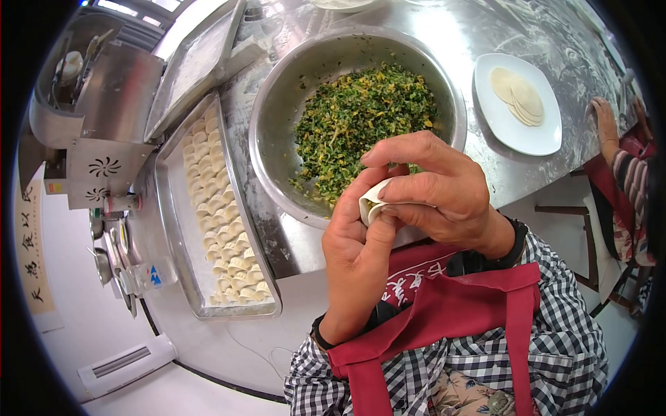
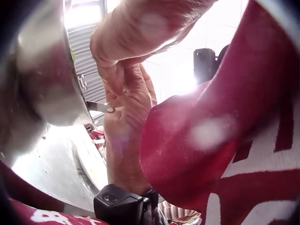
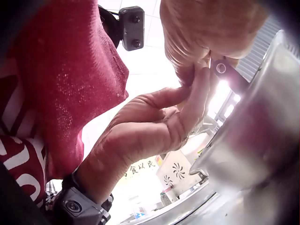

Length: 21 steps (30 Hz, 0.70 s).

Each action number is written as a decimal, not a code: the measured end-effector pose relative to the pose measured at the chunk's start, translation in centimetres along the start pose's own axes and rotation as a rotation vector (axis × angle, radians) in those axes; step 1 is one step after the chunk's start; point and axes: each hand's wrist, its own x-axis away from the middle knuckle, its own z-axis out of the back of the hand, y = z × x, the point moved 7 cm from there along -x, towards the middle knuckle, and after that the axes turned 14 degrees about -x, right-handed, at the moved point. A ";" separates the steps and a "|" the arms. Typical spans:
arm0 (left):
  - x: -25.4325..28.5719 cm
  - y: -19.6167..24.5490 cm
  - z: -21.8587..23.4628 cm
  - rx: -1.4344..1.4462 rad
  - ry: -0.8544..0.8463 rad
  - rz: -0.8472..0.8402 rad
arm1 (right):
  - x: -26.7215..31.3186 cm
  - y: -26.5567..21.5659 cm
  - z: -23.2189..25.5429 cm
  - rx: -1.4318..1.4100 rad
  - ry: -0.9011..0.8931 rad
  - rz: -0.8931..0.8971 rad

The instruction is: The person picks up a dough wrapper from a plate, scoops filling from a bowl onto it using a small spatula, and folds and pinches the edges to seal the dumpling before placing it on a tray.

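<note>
In the head view, both hands hold a half-folded dumpling (image 1: 373,195) above the near rim of a large steel bowl. Its white wrapper is bent over, with a little green filling showing at the open end. My left hand (image 1: 355,253) pinches it from below, thumb against the near edge. The fingers and thumb of my right hand (image 1: 447,191) press the wrapper from the other side. A flat metal strip (image 3: 229,76) with a hole in its end sticks out by the right hand in the right wrist view. The bowl (image 1: 274,163) contains chopped green and yellow filling (image 1: 368,114).
Left of the bowl, a metal tray (image 1: 177,236) carries rows of finished dumplings (image 1: 222,222). Another floury tray (image 1: 194,69) lies behind it. A white plate (image 1: 548,135) with several round wrappers (image 1: 517,93) sits at the right. Another person's hand (image 1: 605,125) rests at the table's right edge.
</note>
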 end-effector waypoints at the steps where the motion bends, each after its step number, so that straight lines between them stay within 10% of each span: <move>1: 0.0 -0.1 -0.2 0.000 0.000 0.000 | 0.0 0.0 0.0 0.001 -0.006 0.001; 6: 0.3 1.4 -0.5 -0.431 0.005 -0.221 | -0.3 -0.1 0.0 -0.034 -0.045 0.019; 21: -0.1 1.5 -0.2 -0.529 -0.041 -0.151 | 0.2 0.8 0.0 -0.168 -0.028 -0.160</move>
